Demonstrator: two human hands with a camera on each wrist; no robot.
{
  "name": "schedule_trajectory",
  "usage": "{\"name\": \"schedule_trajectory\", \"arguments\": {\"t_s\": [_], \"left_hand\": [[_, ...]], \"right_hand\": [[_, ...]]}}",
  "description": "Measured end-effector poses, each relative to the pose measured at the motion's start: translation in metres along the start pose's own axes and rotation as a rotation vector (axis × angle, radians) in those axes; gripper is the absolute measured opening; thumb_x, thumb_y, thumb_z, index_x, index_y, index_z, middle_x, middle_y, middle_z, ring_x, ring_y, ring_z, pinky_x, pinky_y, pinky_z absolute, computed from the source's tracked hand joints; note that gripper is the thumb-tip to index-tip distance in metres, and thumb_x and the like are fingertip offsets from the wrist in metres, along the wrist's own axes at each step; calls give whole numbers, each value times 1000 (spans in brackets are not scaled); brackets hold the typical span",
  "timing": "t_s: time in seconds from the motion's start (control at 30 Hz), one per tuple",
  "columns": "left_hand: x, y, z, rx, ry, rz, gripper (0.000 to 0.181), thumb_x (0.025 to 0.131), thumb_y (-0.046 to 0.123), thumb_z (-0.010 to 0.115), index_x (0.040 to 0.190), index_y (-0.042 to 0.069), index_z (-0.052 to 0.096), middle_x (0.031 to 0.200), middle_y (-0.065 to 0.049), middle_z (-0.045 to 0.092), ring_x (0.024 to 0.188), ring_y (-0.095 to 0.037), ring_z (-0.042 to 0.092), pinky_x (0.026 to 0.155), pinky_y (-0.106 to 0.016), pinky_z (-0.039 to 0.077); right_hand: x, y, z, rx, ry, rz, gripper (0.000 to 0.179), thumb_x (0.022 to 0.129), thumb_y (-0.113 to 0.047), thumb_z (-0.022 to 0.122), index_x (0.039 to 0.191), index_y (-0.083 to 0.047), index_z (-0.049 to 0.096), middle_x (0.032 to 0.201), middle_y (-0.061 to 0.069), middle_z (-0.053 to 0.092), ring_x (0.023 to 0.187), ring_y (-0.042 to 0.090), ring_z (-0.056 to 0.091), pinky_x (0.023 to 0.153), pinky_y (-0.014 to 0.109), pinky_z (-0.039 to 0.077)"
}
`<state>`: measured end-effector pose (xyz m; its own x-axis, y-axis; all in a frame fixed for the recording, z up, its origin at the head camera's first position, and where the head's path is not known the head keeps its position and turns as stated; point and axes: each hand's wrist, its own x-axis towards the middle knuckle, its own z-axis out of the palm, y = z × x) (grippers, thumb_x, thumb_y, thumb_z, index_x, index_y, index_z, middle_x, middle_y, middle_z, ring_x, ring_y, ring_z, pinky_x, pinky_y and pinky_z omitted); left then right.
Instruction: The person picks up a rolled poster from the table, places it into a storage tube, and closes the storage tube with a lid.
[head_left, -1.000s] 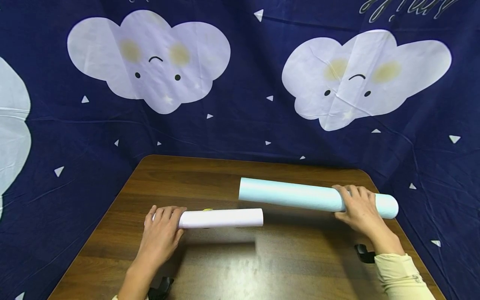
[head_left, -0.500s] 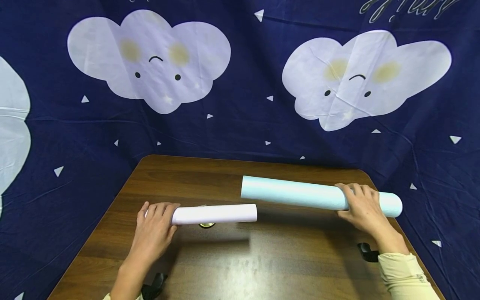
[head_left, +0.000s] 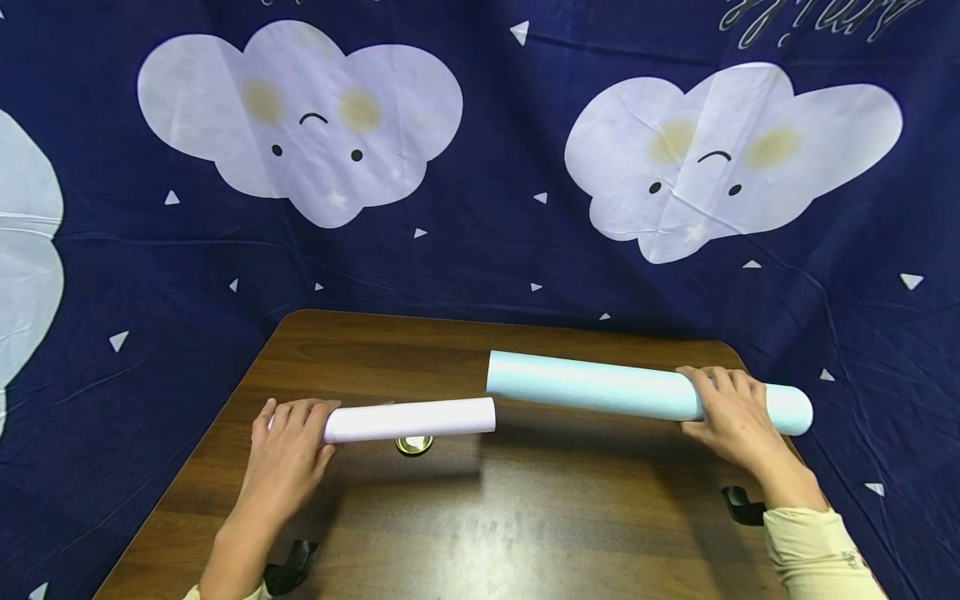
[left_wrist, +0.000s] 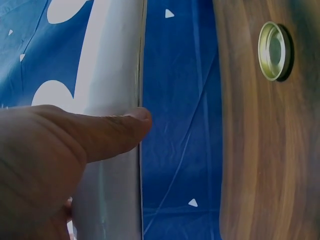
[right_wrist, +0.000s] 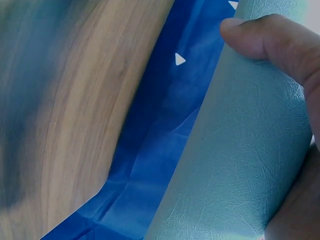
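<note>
My left hand grips the left part of a slim white roll held above the table, nearly level. In the left wrist view the thumb lies across the roll, and a long edge runs down its side. My right hand holds a thicker light blue tube towards its right end, its left end a little higher. The blue tube has a wrinkled, leather-like surface in the right wrist view. In the head view, the roll's right end and the tube's left end lie close. The fingers' undersides are hidden.
A gold-rimmed round lid lies on the brown wooden table, partly behind the white roll. Dark wrist mounts show at both wrists. A dark blue cloth with clouds hangs behind the table.
My left hand has moved left and slightly away with the white roll, uncovering more of the lid. My right hand has shifted slightly right with the blue tube.
</note>
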<state>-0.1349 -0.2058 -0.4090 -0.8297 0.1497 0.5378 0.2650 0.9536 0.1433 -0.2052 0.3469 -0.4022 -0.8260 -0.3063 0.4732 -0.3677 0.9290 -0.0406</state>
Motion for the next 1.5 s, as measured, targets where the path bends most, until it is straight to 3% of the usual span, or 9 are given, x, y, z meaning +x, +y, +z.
{"name": "schedule_trajectory", "arguments": {"t_s": [0.43, 0.9, 1.5], "left_hand": [[5, -15, -8, -7, 33, -6, 57, 60, 2, 82, 112, 7, 58, 106, -19, 61, 104, -41, 52, 102, -63, 27], [14, -24, -5, 7, 72, 11, 57, 59, 1, 82, 111, 5, 58, 102, -21, 62, 100, -42, 53, 99, -63, 28], [26, -24, -2, -9, 26, -9, 54, 64, 1, 80, 113, 4, 57, 103, -23, 61, 102, -44, 51, 100, -64, 27]], "right_hand": [[-1, 2, -5, -2, 6, -20, 78, 52, -15, 81, 123, -13, 49, 104, 20, 56, 97, 44, 46, 80, 60, 30], [-1, 3, -9, -9, 8, -30, 78, 52, -16, 82, 123, -13, 50, 105, 19, 57, 96, 43, 47, 79, 59, 31], [0, 0, -10, -3, 9, -43, 78, 52, -16, 81, 123, -12, 50, 104, 19, 57, 96, 43, 47, 79, 58, 30]]}}
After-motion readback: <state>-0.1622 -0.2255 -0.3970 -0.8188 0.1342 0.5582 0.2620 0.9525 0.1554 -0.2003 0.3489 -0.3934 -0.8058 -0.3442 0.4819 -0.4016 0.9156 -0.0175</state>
